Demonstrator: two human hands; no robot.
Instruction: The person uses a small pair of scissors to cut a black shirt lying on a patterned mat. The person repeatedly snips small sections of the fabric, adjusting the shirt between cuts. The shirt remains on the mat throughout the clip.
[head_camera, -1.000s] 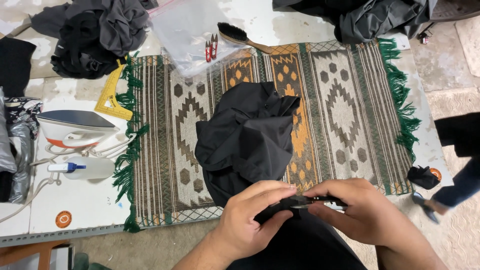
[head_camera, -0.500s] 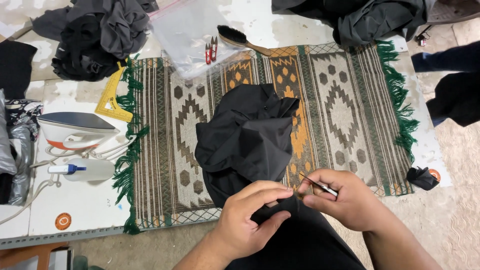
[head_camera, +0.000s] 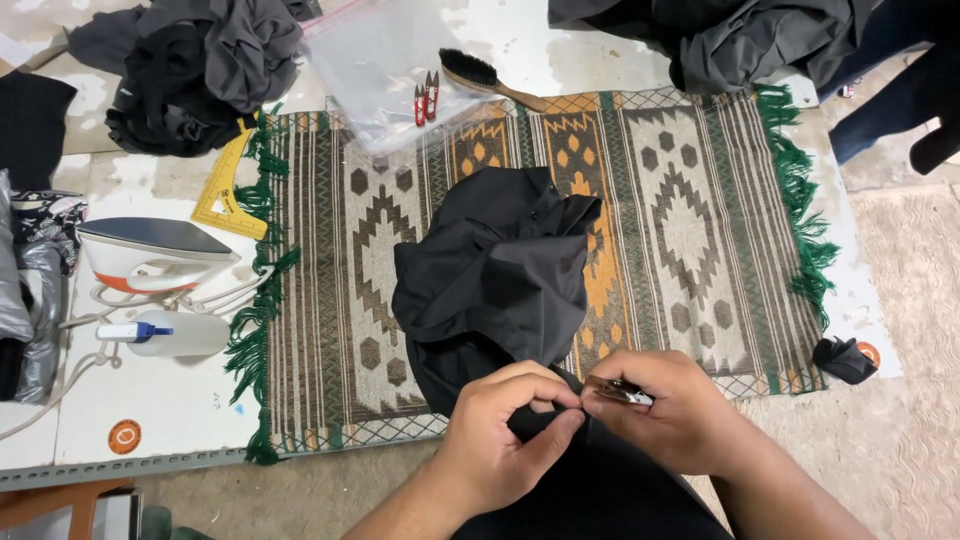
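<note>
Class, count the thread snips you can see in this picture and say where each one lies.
2. A red-handled pair lies on the clear plastic bag above the rug; a metal pair sits in the right hand, at the black fabric. Others may be hidden under the clothes.

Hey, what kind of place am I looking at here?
Most likely a tailoring or garment-finishing bench. A steam iron and yellow tailor's square lie beside a patterned rug, and the left hand and right hand work a black garment with a small metal tool.
</note>
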